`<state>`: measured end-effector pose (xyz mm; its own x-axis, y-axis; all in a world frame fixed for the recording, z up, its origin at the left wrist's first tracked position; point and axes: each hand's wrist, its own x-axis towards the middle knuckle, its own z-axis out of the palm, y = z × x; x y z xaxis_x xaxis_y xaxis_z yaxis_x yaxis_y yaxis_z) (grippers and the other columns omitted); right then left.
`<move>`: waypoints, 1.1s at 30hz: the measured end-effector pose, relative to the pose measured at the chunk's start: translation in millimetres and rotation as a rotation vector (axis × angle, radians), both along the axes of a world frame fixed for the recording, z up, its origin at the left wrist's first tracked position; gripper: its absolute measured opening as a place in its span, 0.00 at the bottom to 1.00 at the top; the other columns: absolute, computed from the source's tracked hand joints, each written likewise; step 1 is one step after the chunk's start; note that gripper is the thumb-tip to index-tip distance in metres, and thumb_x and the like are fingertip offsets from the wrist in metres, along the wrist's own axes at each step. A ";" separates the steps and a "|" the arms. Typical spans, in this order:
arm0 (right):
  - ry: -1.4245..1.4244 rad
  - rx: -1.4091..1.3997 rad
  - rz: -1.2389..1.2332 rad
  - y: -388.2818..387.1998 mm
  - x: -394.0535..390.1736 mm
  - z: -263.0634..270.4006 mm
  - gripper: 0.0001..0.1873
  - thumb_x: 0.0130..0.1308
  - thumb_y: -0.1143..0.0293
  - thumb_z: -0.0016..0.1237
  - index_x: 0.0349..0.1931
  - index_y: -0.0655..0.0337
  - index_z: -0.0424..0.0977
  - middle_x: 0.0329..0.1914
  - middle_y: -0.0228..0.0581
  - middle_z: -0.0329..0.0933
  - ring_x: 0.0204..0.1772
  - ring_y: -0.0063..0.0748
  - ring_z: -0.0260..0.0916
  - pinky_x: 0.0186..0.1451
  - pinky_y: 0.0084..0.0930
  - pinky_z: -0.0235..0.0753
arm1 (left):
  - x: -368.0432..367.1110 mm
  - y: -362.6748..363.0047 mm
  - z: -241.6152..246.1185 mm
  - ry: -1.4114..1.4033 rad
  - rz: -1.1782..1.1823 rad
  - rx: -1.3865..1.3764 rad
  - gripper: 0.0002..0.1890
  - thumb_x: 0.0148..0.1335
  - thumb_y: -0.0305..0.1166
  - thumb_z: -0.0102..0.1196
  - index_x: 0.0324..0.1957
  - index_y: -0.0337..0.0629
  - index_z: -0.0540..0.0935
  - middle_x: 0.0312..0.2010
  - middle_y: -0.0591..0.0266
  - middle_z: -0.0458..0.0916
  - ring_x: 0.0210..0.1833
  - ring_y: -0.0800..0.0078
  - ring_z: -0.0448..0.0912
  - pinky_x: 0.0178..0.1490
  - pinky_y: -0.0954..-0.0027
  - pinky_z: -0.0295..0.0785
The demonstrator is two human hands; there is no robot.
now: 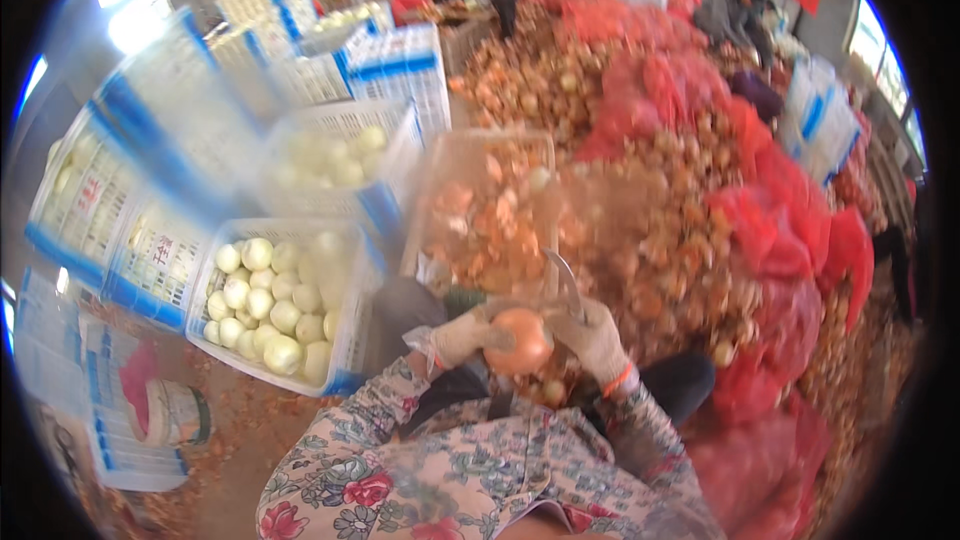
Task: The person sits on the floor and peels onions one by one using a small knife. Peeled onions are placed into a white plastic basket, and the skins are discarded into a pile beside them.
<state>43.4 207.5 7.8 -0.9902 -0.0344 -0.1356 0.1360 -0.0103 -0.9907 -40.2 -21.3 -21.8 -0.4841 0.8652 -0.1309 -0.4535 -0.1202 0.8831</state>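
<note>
Both hands wear pale work gloves and meet in front of my body. My left hand (466, 336) grips an unpeeled brown onion (523, 343) from its left side. In my right hand (592, 334) is a knife (564, 279) with a curved blade pointing up; that hand is also against the onion's right side. Just beyond the hands lies a plastic crate (553, 187) holding onion skins. To the left, a white crate (255, 376) with a blue lower edge holds many peeled white onions (260, 303).
A large heap of unpeeled onions (660, 240) spreads to the right, with red mesh sacks (780, 232) along it. Stacked white and blue crates (161, 247) stand at the left, near a bucket (176, 412). People (739, 15) are bent over farther back.
</note>
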 end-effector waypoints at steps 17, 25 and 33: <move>0.283 0.253 0.013 -13.1 11.6 7.1 0.13 0.59 0.62 0.57 0.42 0.59 0.79 0.43 0.40 0.84 0.38 0.39 0.83 0.40 0.37 0.82 | 6.8 48.3 -9.9 -0.456 0.339 0.425 0.30 0.69 0.48 0.54 0.66 0.41 0.68 0.58 0.55 0.77 0.58 0.60 0.78 0.60 0.55 0.76; 0.414 -0.829 -0.356 70.0 -40.7 63.3 0.19 0.73 0.56 0.43 0.48 0.64 0.75 0.39 0.50 0.81 0.21 0.23 0.71 0.20 0.22 0.71 | -8.2 14.4 -0.2 -0.285 0.469 0.375 0.29 0.69 0.42 0.53 0.67 0.37 0.67 0.62 0.51 0.74 0.62 0.59 0.77 0.65 0.56 0.75; 0.218 0.702 -0.240 43.4 -54.1 48.8 0.19 0.65 0.57 0.56 0.48 0.64 0.76 0.31 0.54 0.79 0.35 0.49 0.80 0.37 0.41 0.76 | -7.0 -6.1 10.1 -0.065 0.561 0.250 0.41 0.55 0.42 0.68 0.67 0.36 0.66 0.61 0.51 0.74 0.63 0.56 0.75 0.65 0.53 0.75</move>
